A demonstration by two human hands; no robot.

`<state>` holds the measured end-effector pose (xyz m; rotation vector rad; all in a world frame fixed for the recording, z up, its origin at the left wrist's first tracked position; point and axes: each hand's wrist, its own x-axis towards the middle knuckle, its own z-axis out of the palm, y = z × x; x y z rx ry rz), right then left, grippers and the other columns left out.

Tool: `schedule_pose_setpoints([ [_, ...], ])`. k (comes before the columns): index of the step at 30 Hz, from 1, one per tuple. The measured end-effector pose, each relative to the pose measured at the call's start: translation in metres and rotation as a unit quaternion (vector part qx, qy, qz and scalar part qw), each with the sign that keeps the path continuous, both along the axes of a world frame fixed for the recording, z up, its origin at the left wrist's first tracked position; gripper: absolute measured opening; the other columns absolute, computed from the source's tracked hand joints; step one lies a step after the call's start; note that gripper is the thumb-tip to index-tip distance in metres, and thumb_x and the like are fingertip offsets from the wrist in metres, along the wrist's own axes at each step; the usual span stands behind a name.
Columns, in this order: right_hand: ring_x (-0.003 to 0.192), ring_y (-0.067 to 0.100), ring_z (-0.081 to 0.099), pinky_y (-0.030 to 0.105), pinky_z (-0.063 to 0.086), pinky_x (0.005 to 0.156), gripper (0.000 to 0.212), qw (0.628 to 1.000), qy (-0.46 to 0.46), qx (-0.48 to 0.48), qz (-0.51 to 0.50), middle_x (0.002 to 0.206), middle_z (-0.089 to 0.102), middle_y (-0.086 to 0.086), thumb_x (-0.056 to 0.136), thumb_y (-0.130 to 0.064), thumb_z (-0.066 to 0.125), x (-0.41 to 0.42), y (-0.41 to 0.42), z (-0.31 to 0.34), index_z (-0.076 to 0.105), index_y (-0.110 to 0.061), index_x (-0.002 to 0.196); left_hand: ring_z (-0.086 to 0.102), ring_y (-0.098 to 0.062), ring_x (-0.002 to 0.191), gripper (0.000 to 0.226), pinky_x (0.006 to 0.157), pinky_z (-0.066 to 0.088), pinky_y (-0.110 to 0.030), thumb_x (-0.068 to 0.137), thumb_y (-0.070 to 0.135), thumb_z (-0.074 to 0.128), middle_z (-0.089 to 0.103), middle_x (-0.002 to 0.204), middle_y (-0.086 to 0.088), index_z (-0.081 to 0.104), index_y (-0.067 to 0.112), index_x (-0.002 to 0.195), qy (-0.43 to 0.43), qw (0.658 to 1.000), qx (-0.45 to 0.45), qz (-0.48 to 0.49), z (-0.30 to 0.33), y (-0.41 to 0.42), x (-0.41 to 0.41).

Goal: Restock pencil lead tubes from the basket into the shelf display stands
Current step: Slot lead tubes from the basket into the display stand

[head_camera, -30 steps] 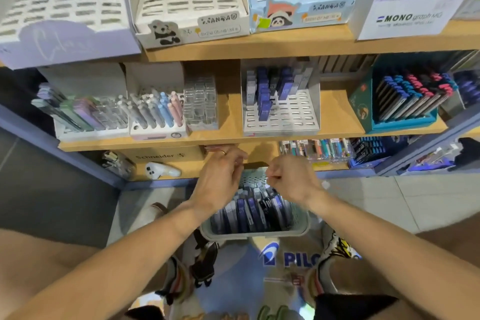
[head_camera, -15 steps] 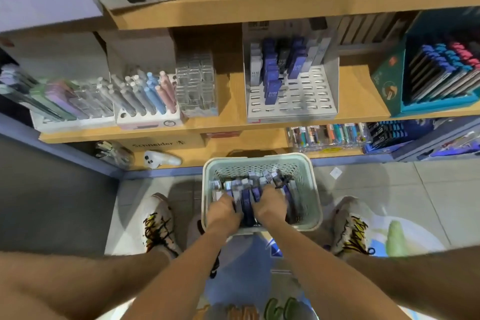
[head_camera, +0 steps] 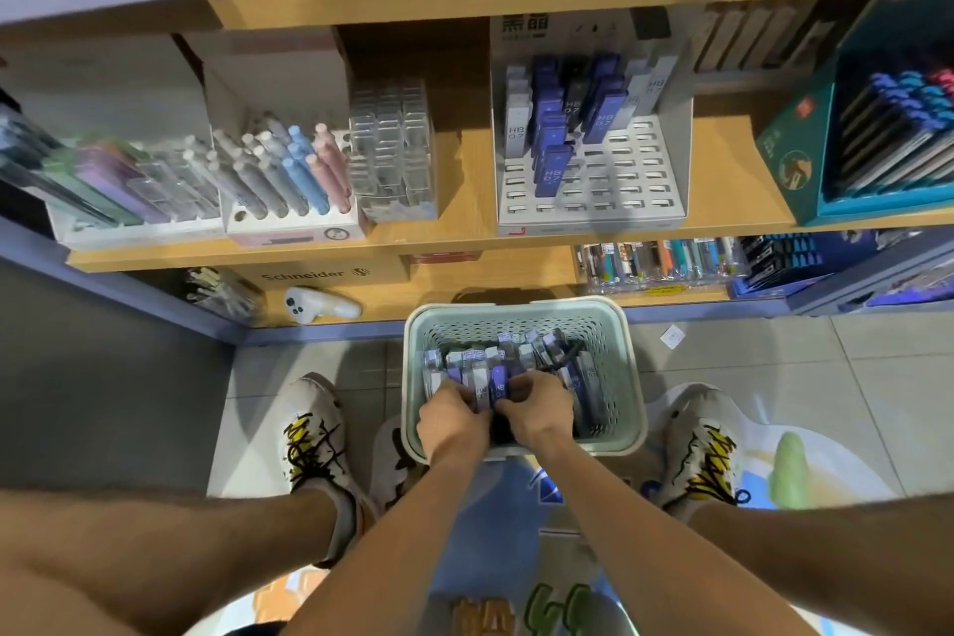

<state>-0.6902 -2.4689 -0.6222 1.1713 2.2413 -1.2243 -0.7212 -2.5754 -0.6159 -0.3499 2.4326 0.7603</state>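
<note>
Clearly much is left: many lead tubes point(head_camera: 498, 372) lie in the basket point(head_camera: 617, 325) on the floor, around the fingers. Both the left hand point(head_camera: 451, 416) and right hand point(head_camera: 534, 405) have fingers curled around tubes there. Far above the fingers, the white stand point(head_camera: 624, 170) holds few tubes, with most slots free.

A single wide-angle camera sits on the person's head and looks steeply down and forward. The basket point(head_camera: 521, 325) on the floor lies close below, near frame centre; the shelf point(head_camera: 464, 232) fills the upper half, bowed by the lens.
</note>
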Motion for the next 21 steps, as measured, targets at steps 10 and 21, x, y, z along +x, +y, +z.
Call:
schedule_pose_setpoints([
  [10,0.092,0.019,0.069,0.026,0.054,0.080,0.021,0.995,-0.021,-0.087,-0.038,0.101,0.076,0.004,0.084,-0.016,0.081,-0.008,-0.002,-0.002,0.073,-0.013,0.103,0.070,-0.021,0.094,0.019,0.087,0.059,-0.034,0.087,0.020,0.079,0.076,0.101,-0.001,0.068,0.020,0.102,-0.027,0.997,0.054,0.057,0.003,0.001,-0.002],
  [21,0.066,0.022,0.065,0.034,0.061,0.068,0.011,0.972,0.020,-0.212,-0.099,0.072,0.072,0.012,0.084,-0.003,0.078,-0.002,0.008,0.000,0.070,-0.003,0.077,0.072,-0.017,0.088,0.024,0.083,0.060,-0.031,0.080,0.014,0.086,0.076,0.091,0.002,0.070,0.017,0.098,-0.059,0.985,0.138,0.086,-0.001,-0.006,-0.010],
])
